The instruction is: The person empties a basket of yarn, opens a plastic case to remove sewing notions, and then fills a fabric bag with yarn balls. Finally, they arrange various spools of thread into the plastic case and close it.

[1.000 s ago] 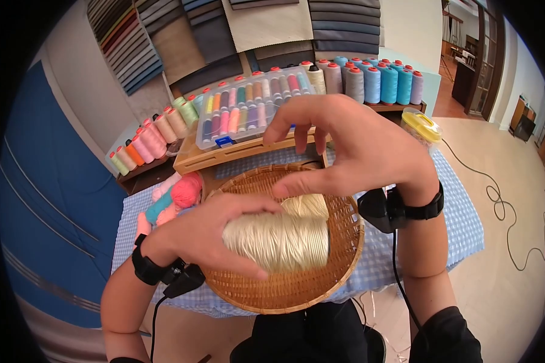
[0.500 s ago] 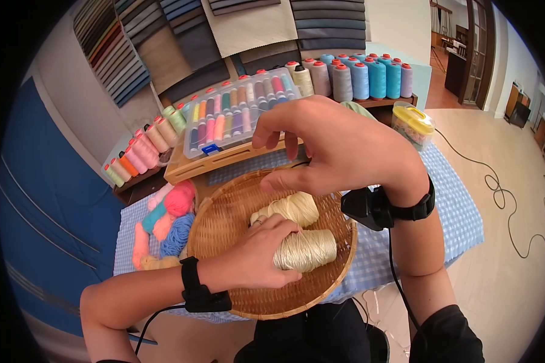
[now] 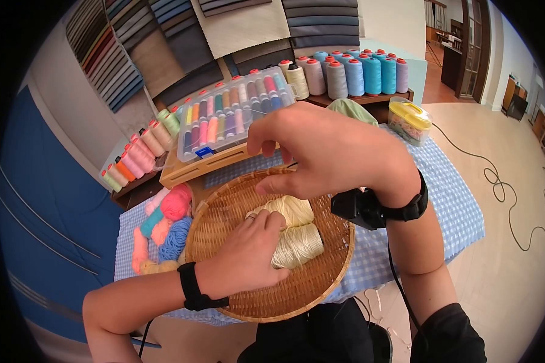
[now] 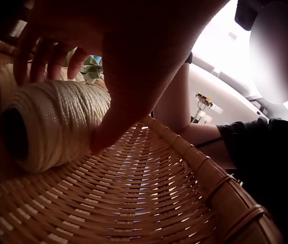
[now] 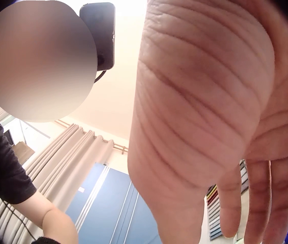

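Observation:
Two spools of cream cord lie side by side in a round woven bamboo basket [image 3: 272, 300]. My left hand [image 3: 245, 251] grips the nearer spool [image 3: 301, 247] at its left end, palm down. In the left wrist view, the fingers reach over the top of that cord spool [image 4: 62, 119] and the thumb presses its near side. The farther spool [image 3: 293, 210] is just beyond, partly covered by my fingers in the head view. Above the basket's back part, my right hand [image 3: 339, 151] hovers with fingers loosely bent, holding nothing.
Pink, teal and blue yarn [image 3: 175, 239] lies left of the basket on a checked cloth [image 3: 448, 193]. Behind stands a clear case of small thread spools [image 3: 236, 115] on a wooden stand. Thread cones [image 3: 369, 75] line the back shelf. A yellow-lidded box [image 3: 410, 121] sits at the right.
My left hand has lowered the held spool into the basket beside the other one. The right hand keeps its loosely bent pose, and the head view has shifted slightly.

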The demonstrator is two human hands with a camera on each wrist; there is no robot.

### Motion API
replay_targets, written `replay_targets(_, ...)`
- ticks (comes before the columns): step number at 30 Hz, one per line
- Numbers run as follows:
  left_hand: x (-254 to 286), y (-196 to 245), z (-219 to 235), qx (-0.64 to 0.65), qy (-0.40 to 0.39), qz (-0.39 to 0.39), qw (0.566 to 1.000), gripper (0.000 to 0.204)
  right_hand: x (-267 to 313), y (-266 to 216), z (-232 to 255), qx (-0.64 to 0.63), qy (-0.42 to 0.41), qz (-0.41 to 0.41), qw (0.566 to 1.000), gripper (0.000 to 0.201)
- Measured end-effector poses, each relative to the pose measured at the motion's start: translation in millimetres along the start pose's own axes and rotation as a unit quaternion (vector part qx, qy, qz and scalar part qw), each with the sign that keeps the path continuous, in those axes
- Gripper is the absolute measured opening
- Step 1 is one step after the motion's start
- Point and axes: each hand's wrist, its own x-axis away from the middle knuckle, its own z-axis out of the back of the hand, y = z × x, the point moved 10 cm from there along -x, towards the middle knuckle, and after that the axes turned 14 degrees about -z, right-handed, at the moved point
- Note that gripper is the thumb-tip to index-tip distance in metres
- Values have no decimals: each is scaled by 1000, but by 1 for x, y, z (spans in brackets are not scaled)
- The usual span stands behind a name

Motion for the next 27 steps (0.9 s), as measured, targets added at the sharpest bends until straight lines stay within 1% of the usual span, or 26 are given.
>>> replay_targets(5, -3, -1, 6, -12, 12, -4, 1000, 72, -1, 0, -6, 19, -20, -13, 1000, 42)
replay_targets(8, -2, -2, 7, 6, 16, -5, 1000, 70, 0, 2, -9, 35, -28, -23, 999, 44)
replay_targets(13, 6, -2, 14, -10, 36, -24, 999, 77, 1, 10, -17, 37, -48, -42, 997, 46)
replay_targets(14, 8, -3, 17, -11, 37, -23, 999, 77, 1, 11, -21, 55, -69, -47, 995, 46)
replay_targets(15, 11, -1, 23, -9, 46, -31, 998, 75, 0, 10, -25, 71, -90, -51, 992, 46)
replay_targets(16, 15, 0, 31, -10, 55, -37, 998, 74, 0, 7, -23, 70, -91, -45, 992, 46)
replay_targets(17, 20, -3, 41, -15, 58, -26, 998, 74, 1, 9, -24, 63, -109, -59, 990, 46)
replay_targets(18, 25, -7, 51, -8, 42, -26, 999, 69, 0, 10, -28, 53, -127, -69, 988, 46)
replay_targets(19, 32, -12, 61, 0, 26, -22, 999, 64, 1, 11, -25, 41, -103, -54, 992, 47)
replay_targets(20, 41, -24, 73, 8, 45, -8, 999, 55, 3, 13, -24, 42, -91, -45, 994, 48)
replay_targets(21, 53, -34, 87, -11, 48, 23, 999, 49, 5, 14, -23, 42, -80, -37, 995, 49)
replay_targets(23, 85, -74, 101, -8, -11, 126, 992, 46, 5, 16, -29, 40, -104, -61, 992, 50)
replay_targets(25, 128, -124, 111, 1, -64, 248, 967, 45, 5, 11, -33, 41, -118, -60, 990, 52)
replay_targets(27, 178, -169, 123, -72, -92, 356, 927, 48, 6, 16, -38, 46, -153, -105, 982, 52)
